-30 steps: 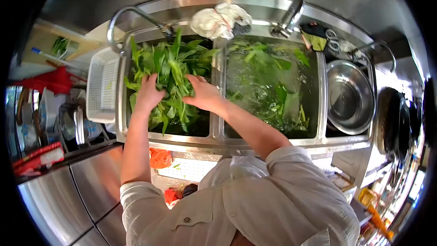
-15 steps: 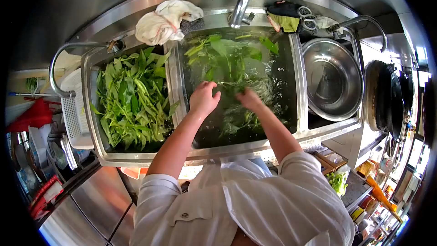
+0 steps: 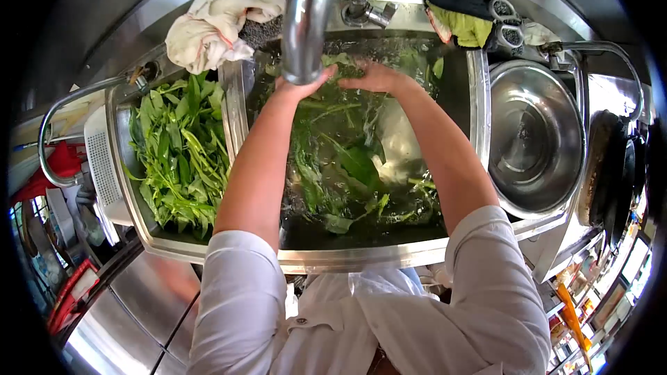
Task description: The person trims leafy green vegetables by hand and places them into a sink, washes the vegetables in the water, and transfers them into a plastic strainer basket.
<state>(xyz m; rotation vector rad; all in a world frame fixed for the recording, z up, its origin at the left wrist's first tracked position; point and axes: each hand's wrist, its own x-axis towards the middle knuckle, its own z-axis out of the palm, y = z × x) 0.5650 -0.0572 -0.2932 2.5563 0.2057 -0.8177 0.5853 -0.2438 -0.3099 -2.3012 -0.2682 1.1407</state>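
Note:
Both my hands are at the far side of the middle sink basin (image 3: 361, 258), in the water among loose leafy greens (image 3: 358, 167). My left hand (image 3: 309, 87) is partly hidden behind the tap (image 3: 303, 35); its thumb stretches out to the right, apart from the palm. Facing it, my right hand (image 3: 379, 78) has its thumb and fingers spread toward the left. Some wet leaves show between the two hands, but I see no firm grip on them. Other stems and leaves float nearer to me in the churned water.
The left basin holds a heap of greens (image 3: 182, 153). At right stands a steel bowl (image 3: 535, 139). A white cloth (image 3: 219, 24), scissors (image 3: 507, 24) and a green-and-black cloth (image 3: 458, 21) lie on the back ledge. A white perforated basket (image 3: 104, 160) is far left.
My hands have moved away from me, from the basin's middle to its far side. Greens once at the back now float nearer to me, and my view has shifted closer to the tap.

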